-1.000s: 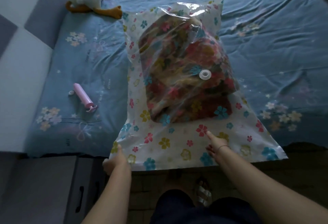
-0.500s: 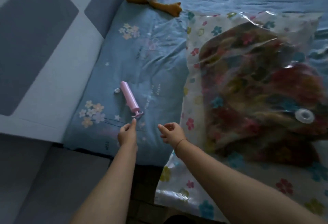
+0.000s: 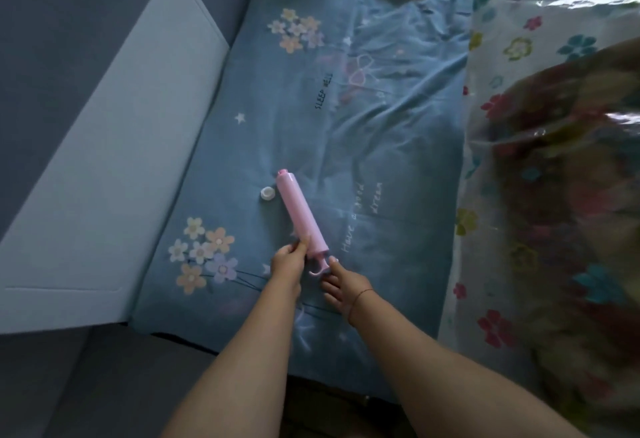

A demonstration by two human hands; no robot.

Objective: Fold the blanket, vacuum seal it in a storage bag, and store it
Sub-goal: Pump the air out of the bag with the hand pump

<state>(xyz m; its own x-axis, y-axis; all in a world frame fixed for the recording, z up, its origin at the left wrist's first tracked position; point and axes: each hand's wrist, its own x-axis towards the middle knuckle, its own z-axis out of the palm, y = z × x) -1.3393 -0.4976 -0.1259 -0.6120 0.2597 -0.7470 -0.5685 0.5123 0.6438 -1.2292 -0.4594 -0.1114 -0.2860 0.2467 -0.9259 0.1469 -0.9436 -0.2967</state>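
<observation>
– Fingers (image 3: pixel 298 247) of the left hand (image 3: pixel 288 266)?
– Pinching the pink pump (image 3: pixel 300 215) near its handle end. The right hand (image 3: pixel 341 285) touches the handle; whether it grips, I cannot tell.
– Around the pump?
– A small white cap (image 3: pixel 267 193) just left of its far end. The bag (image 3: pixel 502 56), blanket (image 3: pixel 571 195) inside, lies well to the pump's right on the blue sheet (image 3: pixel 381 143).

Two lines of writing stand on the blue flower-printed fabric bedsheet (image 3: pixel 381 139). "SLEEP WELL", in dark capitals, runs slantwise well beyond both hands, farther up the bed. "Have a good dream", in pale handwriting, lies just beyond the right hand (image 3: pixel 341 285), to the right of the pink tube-shaped plastic pump (image 3: pixel 298 210) that the left hand (image 3: pixel 287 264) grips.
</observation>
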